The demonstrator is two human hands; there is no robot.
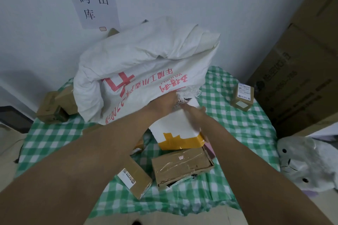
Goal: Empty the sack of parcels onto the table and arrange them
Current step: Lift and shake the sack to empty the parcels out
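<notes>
On the green checked table, far left, brown boxes lie beside the white sack. Your left hand grips the sack's frayed mouth. Your right hand rests flat, fingers straight, on a white-and-yellow parcel above two cardboard parcels. A small box sits far right.

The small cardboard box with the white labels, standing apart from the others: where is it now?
In the head view, the small cardboard box stands alone at the far right of the green checked table, right of the white sack and just before the big cartons.
</notes>
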